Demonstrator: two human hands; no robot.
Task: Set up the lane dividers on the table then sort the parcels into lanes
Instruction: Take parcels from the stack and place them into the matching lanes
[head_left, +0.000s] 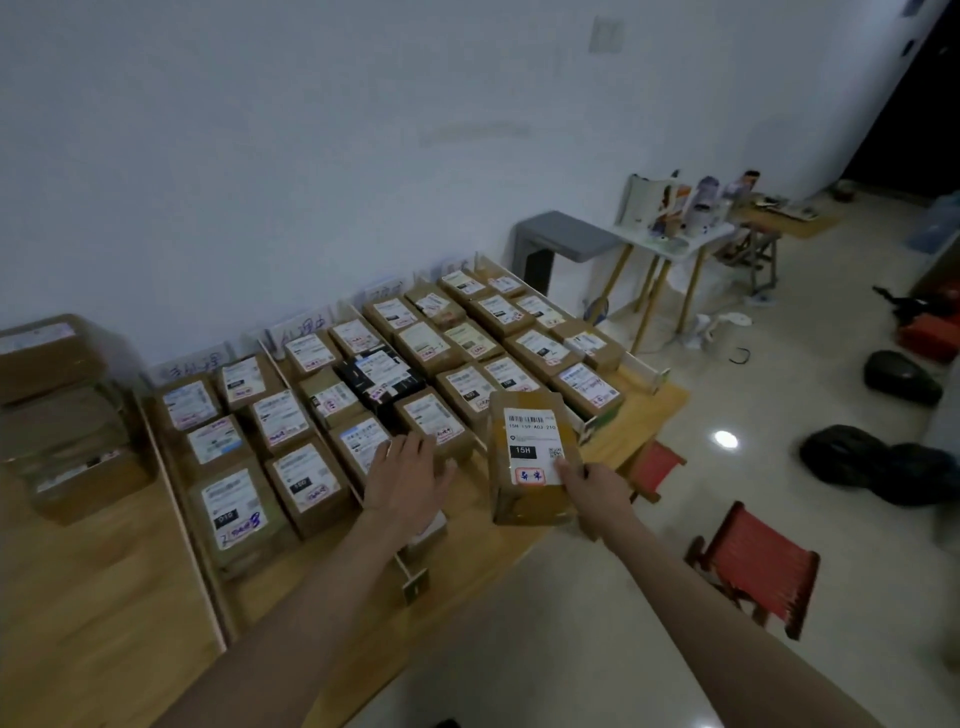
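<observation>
You are holding a parcel (532, 457) in your right hand (592, 491), gripping it at its near right corner with the thumb lying on the white label, and tilting it so the label faces you. The box is hanging above the near right part of the table (524, 540), just in front of the sorted rows. Your left hand (408, 475) is spread flat with straight fingers, resting on the nearest parcel (366, 441) in a middle lane, just left of the held box; it is gripping nothing.

Taking the held parcel as the landmark: the filled lanes are stretching away behind and to the left of it, white lane dividers (639, 364) are running between them, and a stack of unsorted boxes (62, 415) is sitting far to its left.

This box is looking like taped cardboard, so it should be feeling stiff and probably light, given that one hand is carrying it by a corner. The tape is looking glossy and may be slick under your fingers. A corner hold is letting the box swing; you would be steadier taking it across the two long sides, palm over the top. Cardboard edges are denting easily, so avoid squeezing the corners hard while lowering it into its lane.
</observation>
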